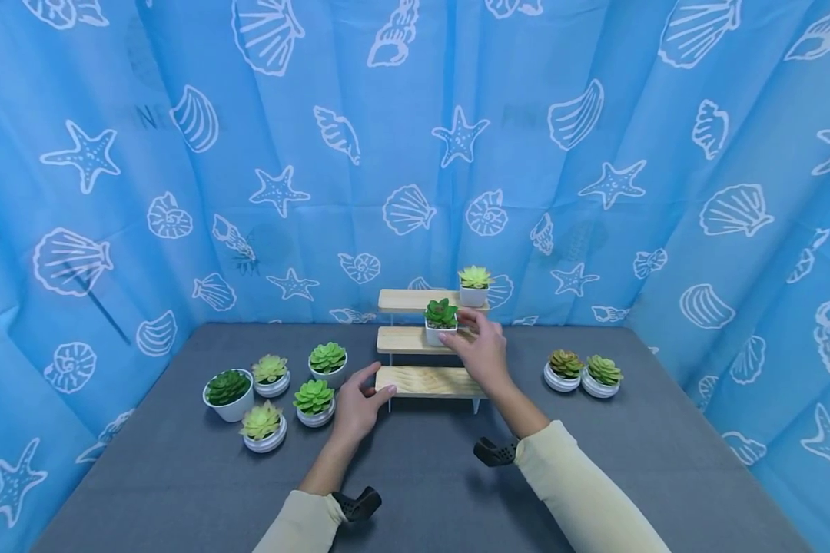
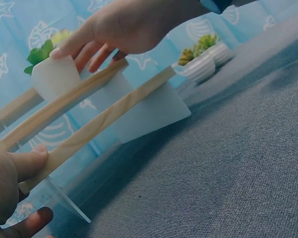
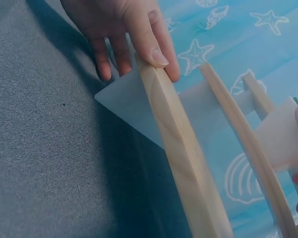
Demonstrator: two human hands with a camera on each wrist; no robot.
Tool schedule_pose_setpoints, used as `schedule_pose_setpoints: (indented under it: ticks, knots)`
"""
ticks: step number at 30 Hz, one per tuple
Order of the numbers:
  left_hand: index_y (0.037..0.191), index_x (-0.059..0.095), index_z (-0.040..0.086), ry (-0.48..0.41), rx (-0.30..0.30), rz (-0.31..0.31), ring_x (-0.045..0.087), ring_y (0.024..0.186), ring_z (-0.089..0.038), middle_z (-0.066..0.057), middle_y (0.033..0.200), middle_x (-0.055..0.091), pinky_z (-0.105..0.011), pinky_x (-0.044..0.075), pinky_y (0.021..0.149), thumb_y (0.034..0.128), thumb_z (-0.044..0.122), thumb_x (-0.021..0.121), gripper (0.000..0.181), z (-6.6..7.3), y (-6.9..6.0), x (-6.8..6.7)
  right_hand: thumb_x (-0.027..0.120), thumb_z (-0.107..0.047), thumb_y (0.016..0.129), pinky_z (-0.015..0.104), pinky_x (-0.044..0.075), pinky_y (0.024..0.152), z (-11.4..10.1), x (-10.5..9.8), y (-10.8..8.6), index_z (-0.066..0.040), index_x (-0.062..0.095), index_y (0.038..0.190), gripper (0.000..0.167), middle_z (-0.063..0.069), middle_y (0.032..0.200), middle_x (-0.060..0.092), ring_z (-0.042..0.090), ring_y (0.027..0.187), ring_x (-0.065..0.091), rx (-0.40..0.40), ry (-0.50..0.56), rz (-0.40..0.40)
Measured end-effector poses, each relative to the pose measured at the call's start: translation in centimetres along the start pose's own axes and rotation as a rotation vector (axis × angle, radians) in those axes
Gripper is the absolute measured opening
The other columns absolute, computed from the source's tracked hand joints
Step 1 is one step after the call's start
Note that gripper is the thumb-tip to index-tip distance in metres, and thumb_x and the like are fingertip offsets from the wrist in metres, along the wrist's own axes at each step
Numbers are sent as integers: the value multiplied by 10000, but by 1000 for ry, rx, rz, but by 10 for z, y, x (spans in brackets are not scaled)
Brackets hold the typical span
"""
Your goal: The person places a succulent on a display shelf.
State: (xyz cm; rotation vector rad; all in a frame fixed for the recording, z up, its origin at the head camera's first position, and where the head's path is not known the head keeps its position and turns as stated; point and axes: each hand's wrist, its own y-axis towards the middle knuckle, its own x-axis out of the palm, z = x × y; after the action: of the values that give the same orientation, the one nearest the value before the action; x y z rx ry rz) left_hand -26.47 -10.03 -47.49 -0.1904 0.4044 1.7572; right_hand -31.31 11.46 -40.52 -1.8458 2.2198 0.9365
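A three-tier wooden display stand [image 1: 425, 382] with pale side supports stands at the back middle. My left hand [image 1: 356, 408] pinches the left end of its lowest board, with the thumb [image 2: 32, 161] on top. My right hand [image 1: 483, 355] holds a succulent in a square white pot [image 1: 441, 333] by its sides, at the middle tier. Whether the pot's base touches the board I cannot tell. Another square-potted succulent [image 1: 473, 295], light green, sits at the right end of the top tier.
Several succulents in round white pots, among them a dark green one [image 1: 228, 395], stand on the grey cloth left of the stand. Two more, one reddish [image 1: 563, 371] and one green [image 1: 602, 376], stand to the right. A blue seashell curtain [image 1: 415, 153] hangs behind.
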Motion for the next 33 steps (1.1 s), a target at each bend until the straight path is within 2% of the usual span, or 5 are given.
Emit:
schedule_pose_setpoints:
  ticks: [9,14,19,27,33]
  knots:
    - [1345,595,97,-2,13,-3,590,991,-254,-129,1341,559,-425,488,842,840,166,783,544,1,0,2,768,-260,858,494,364,963,16,-26,-12,-55,543,1319,552,133,1286,574,326,1216,422,-42,37,33]
    - [1344,597,103,-1,0,1,587,989,-250,-119,1339,561,-419,486,841,843,168,780,538,1,-1,3,766,-234,861,484,346,1003,31,-39,-25,-25,540,1307,541,151,1285,574,316,1208,451,-84,8,86]
    - [1349,590,92,8,3,-4,587,996,-254,-129,1343,557,-423,488,835,849,174,775,540,1,-1,1,771,-210,857,474,380,974,47,-49,-39,0,558,1271,511,170,1253,587,312,1179,493,-86,0,152]
    - [1356,582,83,1,-11,-6,577,994,-250,-129,1346,554,-419,486,828,849,177,775,551,1,0,-1,743,-128,875,423,400,950,73,-65,-58,19,562,1246,439,196,1234,596,277,1157,520,14,67,169]
    - [1358,581,84,5,-12,-8,582,997,-249,-126,1348,555,-421,486,835,847,185,778,557,-1,1,-1,724,-141,893,406,427,928,85,-79,-71,33,574,1227,406,205,1199,605,272,1117,535,81,47,202]
